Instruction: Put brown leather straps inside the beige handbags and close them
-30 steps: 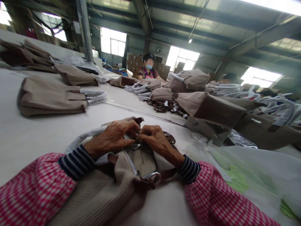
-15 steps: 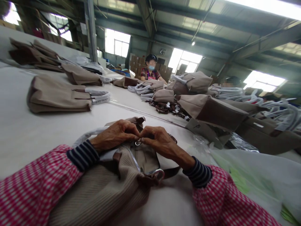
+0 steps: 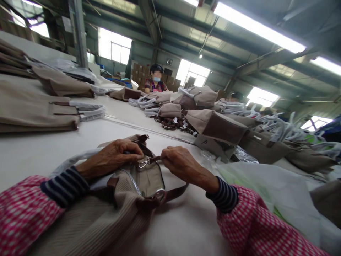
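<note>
A beige ribbed handbag (image 3: 106, 209) lies before me with its zipped mouth open, showing the pale lining (image 3: 150, 177). My right hand (image 3: 178, 161) is closed on a short brown strap (image 3: 155, 159). At the strap's end a silver snap hook (image 3: 144, 164) lies over the bag's mouth. My left hand (image 3: 114, 156) is closed in a pinch beside the hook; its fingertips hide what they hold. A metal ring (image 3: 160, 195) sits at the near end of the opening. The bag's plastic-wrapped handle (image 3: 77, 160) passes behind my left wrist.
Similar handbags lie at left (image 3: 34, 106), and a heap of bags (image 3: 215, 122) spreads across the right. Clear plastic sheeting (image 3: 266, 181) covers the table at my right. Brown straps (image 3: 170, 124) lie mid-table. A masked person (image 3: 156, 81) is across the table.
My hands, fingertips together before, are now apart. The right hand has drawn the strap rightward, and the snap hook shows more fully. The view has turned right.
</note>
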Available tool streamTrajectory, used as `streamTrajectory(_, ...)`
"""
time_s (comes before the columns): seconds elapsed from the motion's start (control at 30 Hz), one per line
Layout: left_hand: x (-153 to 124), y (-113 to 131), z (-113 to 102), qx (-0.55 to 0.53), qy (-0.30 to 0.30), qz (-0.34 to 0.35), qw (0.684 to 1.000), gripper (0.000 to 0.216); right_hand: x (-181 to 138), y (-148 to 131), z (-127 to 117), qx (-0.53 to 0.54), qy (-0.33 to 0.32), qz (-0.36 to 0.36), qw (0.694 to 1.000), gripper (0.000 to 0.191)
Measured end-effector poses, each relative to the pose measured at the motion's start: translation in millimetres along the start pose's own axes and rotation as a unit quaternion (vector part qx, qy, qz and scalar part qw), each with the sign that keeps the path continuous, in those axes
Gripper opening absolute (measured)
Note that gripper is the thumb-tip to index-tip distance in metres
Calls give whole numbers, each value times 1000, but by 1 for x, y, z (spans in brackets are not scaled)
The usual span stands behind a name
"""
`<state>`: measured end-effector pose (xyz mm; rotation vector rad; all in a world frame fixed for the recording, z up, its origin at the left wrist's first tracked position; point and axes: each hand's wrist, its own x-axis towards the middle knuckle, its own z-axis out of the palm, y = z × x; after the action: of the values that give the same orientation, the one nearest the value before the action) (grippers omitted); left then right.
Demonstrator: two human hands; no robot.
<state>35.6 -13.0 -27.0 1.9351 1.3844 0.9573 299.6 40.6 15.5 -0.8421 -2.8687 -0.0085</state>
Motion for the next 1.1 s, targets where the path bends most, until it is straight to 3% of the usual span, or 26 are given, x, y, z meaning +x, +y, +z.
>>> streamTrajectory(0.13,0,-1,0,-6,4,-15,1000,33,10,3,2,36,84,31,995,9)
streamTrajectory(0.3,-1,3,0,8,-7,-15,1000,31,24,1,6,212,105,-1,972,11)
streamTrajectory(0.4,-2,3,-1,28,-5,-1,1000,29,18,3,7,263,124,10,957,11)
streamTrajectory(0.63,0,3,-2,50,-4,-14,999,29,-18,9,16,280,56,46,957,16)
streamTrajectory(0.77,0,6,-1,22,-3,-17,1000,27,-23,10,24,283,39,55,957,8)
streamTrajectory(0.93,-2,8,-1,0,3,-18,1000,26,-17,7,18,268,103,64,956,12)
streamTrajectory(1.1,-3,10,0,-38,14,-26,999,28,9,-7,17,343,149,52,926,8)
